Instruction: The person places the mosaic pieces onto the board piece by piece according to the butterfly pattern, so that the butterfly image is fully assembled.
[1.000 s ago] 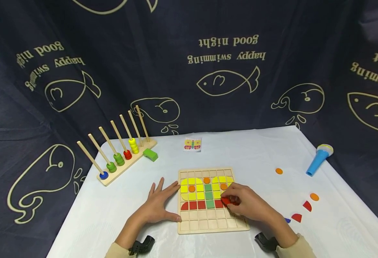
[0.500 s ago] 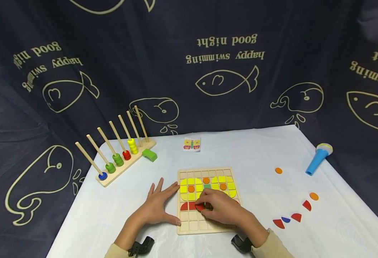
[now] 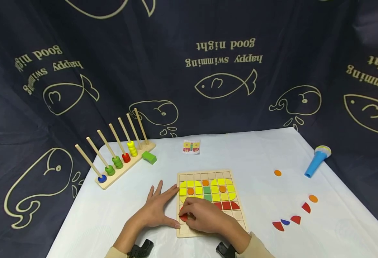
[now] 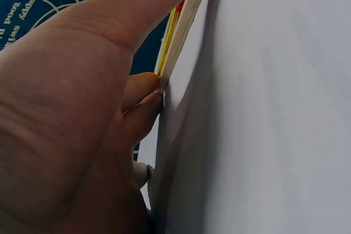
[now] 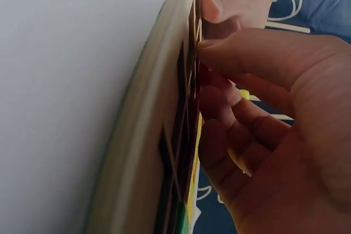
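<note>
A wooden grid board [image 3: 208,231] holds yellow, orange, green and red flat tiles laid in a butterfly-like pattern. My right hand [image 3: 203,215] is over its left part, thumb and fingers pinching a red rounded tile [image 3: 184,218] at a left-column cell below the red row. Some cells lie hidden under this hand. In the right wrist view the right thumb and fingertips meet at the board's face. My left hand [image 3: 153,211] lies spread on the table, its thumb and fingers touching the board's left edge; the left wrist view shows them against the wooden side [image 4: 184,26].
On the right lie loose tiles: red quarter rounds [image 3: 278,226], a blue half round [image 3: 285,222] and orange discs [image 3: 313,198]. A toy microphone [image 3: 316,163] is beyond. At the back stand a pattern card [image 3: 191,147], a green block [image 3: 149,157] and a peg bead rack [image 3: 121,174].
My right hand has moved left across the board with the red tile, from the right end of the red row to the left column. The left hand stays put.
</note>
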A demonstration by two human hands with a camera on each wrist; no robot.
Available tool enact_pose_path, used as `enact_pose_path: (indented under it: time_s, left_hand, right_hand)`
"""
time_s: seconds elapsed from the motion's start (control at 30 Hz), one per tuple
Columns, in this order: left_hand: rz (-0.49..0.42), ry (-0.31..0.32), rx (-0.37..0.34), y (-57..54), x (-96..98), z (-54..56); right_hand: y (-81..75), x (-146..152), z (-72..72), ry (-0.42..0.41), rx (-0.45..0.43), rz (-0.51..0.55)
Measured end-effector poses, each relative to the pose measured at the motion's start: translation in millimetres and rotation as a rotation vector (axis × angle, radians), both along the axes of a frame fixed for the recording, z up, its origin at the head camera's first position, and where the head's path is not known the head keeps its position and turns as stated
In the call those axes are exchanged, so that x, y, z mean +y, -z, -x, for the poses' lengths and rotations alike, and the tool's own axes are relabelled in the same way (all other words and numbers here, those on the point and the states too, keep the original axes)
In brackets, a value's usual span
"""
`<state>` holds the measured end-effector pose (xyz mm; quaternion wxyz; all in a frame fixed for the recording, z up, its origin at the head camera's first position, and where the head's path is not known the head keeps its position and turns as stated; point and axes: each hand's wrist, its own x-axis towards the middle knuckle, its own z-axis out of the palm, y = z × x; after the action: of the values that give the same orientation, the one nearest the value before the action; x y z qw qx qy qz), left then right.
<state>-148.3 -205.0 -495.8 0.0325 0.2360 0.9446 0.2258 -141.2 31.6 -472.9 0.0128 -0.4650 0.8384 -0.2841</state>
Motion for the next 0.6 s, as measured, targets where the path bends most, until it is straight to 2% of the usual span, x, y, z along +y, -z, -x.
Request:
enact_pose_path:
  time_s: [0.1,0.27,0.6]
  left_hand:
    - [0.001,0.001,-0.005,1.1,-1.6,-3.8]
    - [0.010,0.003,-0.005,0.2,-2.2,-3.4]
    - [0.002,0.004,-0.003,1.9,-1.9,-0.5]
  right_hand:
    - [1.4,-4.0,-4.4,0.013,0.001,-0.007]
    - [2.8,-6.0,-5.8,0.057,0.025,-0.038]
    - [3.0,-8.1,-1.8,0.111,0.005,-0.054]
